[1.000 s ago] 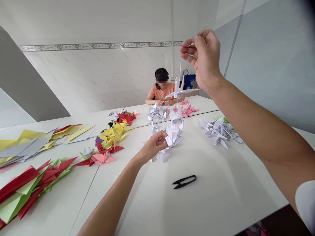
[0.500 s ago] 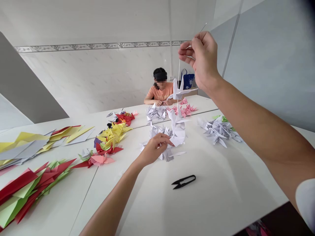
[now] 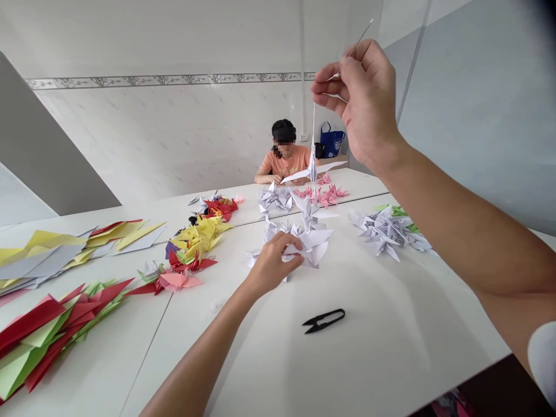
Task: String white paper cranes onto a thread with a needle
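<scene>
In the head view, a white thread [image 3: 313, 124] already carried paper cranes: an upper white crane [image 3: 313, 169] hung with its wings spread, and a lower white crane [image 3: 310, 211] stood beneath it, above more white cranes [image 3: 318, 248] by the left hand. From how they lined up, the stringing looked well under way, though the lower ones overlapped too much to count. To the right on the bench [image 3: 373, 365] lay a pile of white cranes [image 3: 382, 229], apart from the hanging thread; these were perhaps left to string, but whether another thread ran through them could not be told.

The right hand [image 3: 369, 95] was raised high, its thumb and fingers closed in a narrow pinch on a needle [image 3: 364, 33] that pointed up and to the right, with the thread dropping from below the fingers. The left hand [image 3: 274, 259] was low over the bench, thumb and forefinger curved and moderately parted at the edge of the white cranes; whether they gripped paper or merely steadied it was unclear.

Black thread snips [image 3: 324, 320] lay nearer the wearer, touched by neither hand. Yellow cranes [image 3: 202, 234] were heaped to the left, and across the bench sat a co-worker [image 3: 295, 159].
</scene>
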Action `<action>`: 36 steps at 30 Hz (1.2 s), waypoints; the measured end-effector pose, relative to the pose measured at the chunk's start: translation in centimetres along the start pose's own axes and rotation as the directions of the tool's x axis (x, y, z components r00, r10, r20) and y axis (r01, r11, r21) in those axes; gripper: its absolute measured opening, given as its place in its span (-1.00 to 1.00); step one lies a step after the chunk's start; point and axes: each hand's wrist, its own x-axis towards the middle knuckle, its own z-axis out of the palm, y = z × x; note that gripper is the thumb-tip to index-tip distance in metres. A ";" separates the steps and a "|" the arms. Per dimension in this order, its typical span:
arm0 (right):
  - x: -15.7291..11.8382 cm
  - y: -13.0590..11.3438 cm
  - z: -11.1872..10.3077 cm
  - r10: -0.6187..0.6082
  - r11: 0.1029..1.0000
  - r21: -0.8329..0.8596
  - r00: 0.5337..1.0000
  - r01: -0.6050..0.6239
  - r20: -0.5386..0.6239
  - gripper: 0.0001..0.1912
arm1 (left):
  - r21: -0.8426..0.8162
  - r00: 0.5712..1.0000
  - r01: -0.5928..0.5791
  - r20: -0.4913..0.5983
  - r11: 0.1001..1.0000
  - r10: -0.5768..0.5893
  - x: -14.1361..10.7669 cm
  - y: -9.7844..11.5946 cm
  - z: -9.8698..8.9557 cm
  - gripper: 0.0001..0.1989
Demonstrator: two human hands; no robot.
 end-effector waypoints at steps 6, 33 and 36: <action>0.0 -0.6 -0.1 -0.015 1.000 -0.005 1.000 0.015 0.008 -0.82 | 0.020 1.000 -0.013 0.018 1.000 0.013 0.0 -0.3 0.3 -0.63; -0.5 -2.5 0.7 0.015 1.000 0.017 0.999 -0.016 0.038 -0.77 | 0.131 0.969 -0.036 -0.239 0.991 0.067 0.0 -1.4 0.7 -0.52; -0.7 -2.9 1.1 0.024 1.000 0.016 0.999 -0.024 0.038 -0.78 | 0.067 0.975 0.019 -0.220 0.998 -0.004 0.3 -2.2 0.9 -0.48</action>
